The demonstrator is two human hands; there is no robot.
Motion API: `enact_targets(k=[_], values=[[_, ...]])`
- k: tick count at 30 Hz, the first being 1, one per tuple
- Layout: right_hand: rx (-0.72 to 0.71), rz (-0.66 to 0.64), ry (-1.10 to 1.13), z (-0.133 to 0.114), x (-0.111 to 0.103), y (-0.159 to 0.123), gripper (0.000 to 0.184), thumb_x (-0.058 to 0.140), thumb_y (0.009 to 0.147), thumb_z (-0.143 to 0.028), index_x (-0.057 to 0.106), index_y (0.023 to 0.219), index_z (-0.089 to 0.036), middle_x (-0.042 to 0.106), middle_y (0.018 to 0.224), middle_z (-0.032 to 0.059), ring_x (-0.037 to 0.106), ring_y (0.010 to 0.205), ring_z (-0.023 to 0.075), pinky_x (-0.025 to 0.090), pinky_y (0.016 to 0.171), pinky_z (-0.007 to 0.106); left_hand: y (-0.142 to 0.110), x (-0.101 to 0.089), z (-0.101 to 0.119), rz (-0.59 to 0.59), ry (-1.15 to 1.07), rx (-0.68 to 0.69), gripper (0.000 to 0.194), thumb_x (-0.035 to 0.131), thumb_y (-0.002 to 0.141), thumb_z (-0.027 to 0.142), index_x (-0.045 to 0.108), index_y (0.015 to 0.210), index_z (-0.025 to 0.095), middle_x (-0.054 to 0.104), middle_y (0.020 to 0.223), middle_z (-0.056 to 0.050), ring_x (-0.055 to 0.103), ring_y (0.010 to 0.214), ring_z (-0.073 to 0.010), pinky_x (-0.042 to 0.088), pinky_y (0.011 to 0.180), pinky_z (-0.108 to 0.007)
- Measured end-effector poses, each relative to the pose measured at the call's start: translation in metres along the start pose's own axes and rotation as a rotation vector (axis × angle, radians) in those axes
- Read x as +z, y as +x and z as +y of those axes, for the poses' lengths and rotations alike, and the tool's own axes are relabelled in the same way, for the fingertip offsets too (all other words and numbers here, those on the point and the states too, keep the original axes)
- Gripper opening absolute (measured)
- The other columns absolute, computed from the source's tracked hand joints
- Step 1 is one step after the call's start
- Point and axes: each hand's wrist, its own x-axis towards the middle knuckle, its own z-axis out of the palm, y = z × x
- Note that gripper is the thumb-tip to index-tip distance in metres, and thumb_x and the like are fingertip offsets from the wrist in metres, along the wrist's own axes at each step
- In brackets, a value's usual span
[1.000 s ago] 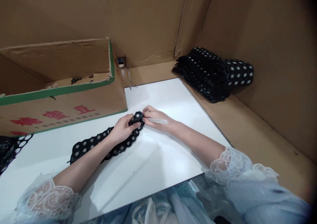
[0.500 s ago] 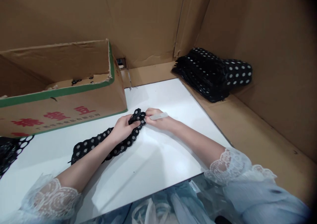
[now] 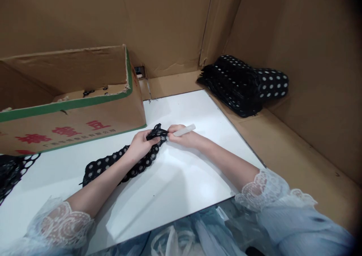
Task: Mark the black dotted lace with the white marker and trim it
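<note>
A black strip with rows of pale round dots (image 3: 144,164) lies slantwise on the white tabletop (image 3: 175,180), its far end bunched and lifted. My left hand (image 3: 140,145) is closed on that far end, thumb on top and folds of black material standing up between thumb and fingers. In my right hand (image 3: 181,136) is a translucent white pen-like tool (image 3: 185,130), its rear end pointing up and to the right. The tips of my right fingers meet the strip's edge; the tool's working tip is too small to make out.
A cardboard box (image 3: 93,135) with a green rim stands at the left, black scraps inside. A folded stack of dotted black material (image 3: 240,86) lies at the back right. Black netting with round holes (image 3: 14,173) sits at the left edge. Cardboard walls (image 3: 169,29) enclose the table.
My right hand has shifted slightly right, drawing a thin dark bit of the strip outward. The tool's rear end has tilted up. My left hand keeps its hold.
</note>
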Motion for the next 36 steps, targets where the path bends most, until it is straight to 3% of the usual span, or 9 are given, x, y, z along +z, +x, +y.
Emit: enact_targets(k=[6,10,16,21,27,33,36], values=[[0.174,0.080,0.193,0.007,-0.003,0.003,0.020,0.042,0.071,-0.027,0.044,0.055,-0.016,0.039,0.048,-0.0045,0.036,0.048,0.0073,0.026,0.046,0.021,-0.001,-0.009,0.002,-0.104,0.030,-0.051,0.035,0.059,0.067,0.046,0.062,0.082,0.015,0.066,0.084,-0.004,0.058,0.081,-0.0249,0.042,0.069,-0.030],[0.149,0.073,0.323,0.012,-0.004,0.006,0.020,0.041,0.071,-0.024,0.046,0.053,-0.015,0.045,0.048,-0.0035,0.040,0.047,0.0070,0.031,0.048,0.020,-0.001,-0.012,0.002,-0.111,-0.043,-0.058,0.040,0.062,0.063,0.048,0.062,0.088,0.017,0.066,0.090,-0.004,0.058,0.084,-0.0245,0.043,0.072,-0.031],[0.112,0.031,0.373,0.008,-0.008,0.005,0.021,0.043,0.071,-0.022,0.045,0.051,-0.015,0.044,0.046,-0.0041,0.039,0.045,0.0061,0.030,0.047,0.020,0.000,-0.011,-0.002,-0.036,-0.347,-0.059,0.039,0.064,0.064,0.047,0.060,0.089,0.017,0.065,0.091,-0.003,0.058,0.080,-0.0196,0.043,0.072,-0.028],[0.134,-0.025,0.328,-0.003,-0.013,0.003,0.024,0.045,0.073,-0.026,0.045,0.052,-0.014,0.041,0.046,-0.0051,0.035,0.044,0.0045,0.025,0.044,0.019,0.000,-0.011,-0.005,-0.053,-0.554,-0.093,0.034,0.065,0.067,0.040,0.058,0.091,0.018,0.064,0.087,-0.003,0.058,0.074,-0.0164,0.044,0.067,-0.025],[0.137,-0.072,0.281,-0.010,-0.014,0.001,0.025,0.048,0.072,-0.028,0.041,0.052,-0.015,0.034,0.047,-0.0065,0.031,0.046,0.0042,0.022,0.045,0.020,-0.001,-0.007,-0.007,-0.041,-0.606,-0.127,0.029,0.066,0.068,0.037,0.058,0.088,0.018,0.063,0.080,-0.001,0.057,0.068,-0.0140,0.044,0.063,-0.024],[0.036,-0.065,0.215,-0.008,-0.010,-0.001,0.023,0.048,0.071,-0.025,0.038,0.052,-0.015,0.037,0.059,-0.0043,0.034,0.054,0.0054,0.026,0.050,0.021,0.003,-0.008,-0.008,0.060,-0.590,0.027,0.026,0.063,0.071,0.036,0.058,0.089,0.018,0.060,0.085,-0.001,0.055,0.079,-0.0142,0.041,0.071,-0.022],[0.007,-0.087,0.193,-0.009,-0.010,-0.003,0.024,0.048,0.071,-0.026,0.037,0.053,-0.015,0.037,0.061,-0.0042,0.034,0.055,0.0056,0.026,0.051,0.022,0.004,-0.009,-0.008,0.088,-0.577,0.041,0.022,0.061,0.072,0.035,0.058,0.086,0.018,0.058,0.081,0.000,0.053,0.076,-0.0129,0.040,0.069,-0.020]])
